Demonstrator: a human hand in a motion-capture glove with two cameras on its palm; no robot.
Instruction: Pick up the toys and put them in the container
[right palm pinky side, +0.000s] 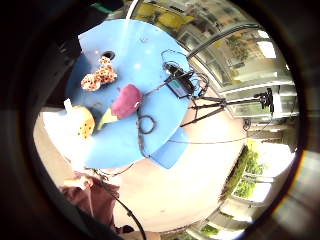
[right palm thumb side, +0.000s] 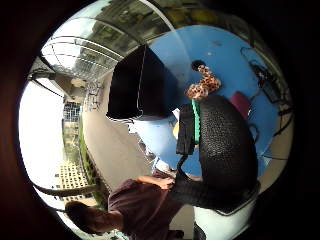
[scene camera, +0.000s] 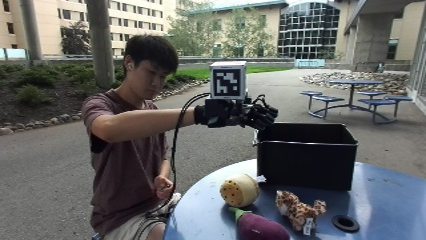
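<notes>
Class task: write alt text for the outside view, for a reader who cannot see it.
A seated person holds a black-gloved right hand, fingers loosely curled and holding nothing, in the air beside a black container on a round blue table. Three toys lie in front of it: a yellow ball, a spotted plush animal and a purple eggplant.

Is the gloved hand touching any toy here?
Apart. The outside view shows the gloved right hand raised above the black container's rim, well clear of the toys on the table.

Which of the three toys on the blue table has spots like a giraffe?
The tan plush animal with brown spots; the round yellow toy and the purple eggplant toy carry no brown patches.
</notes>
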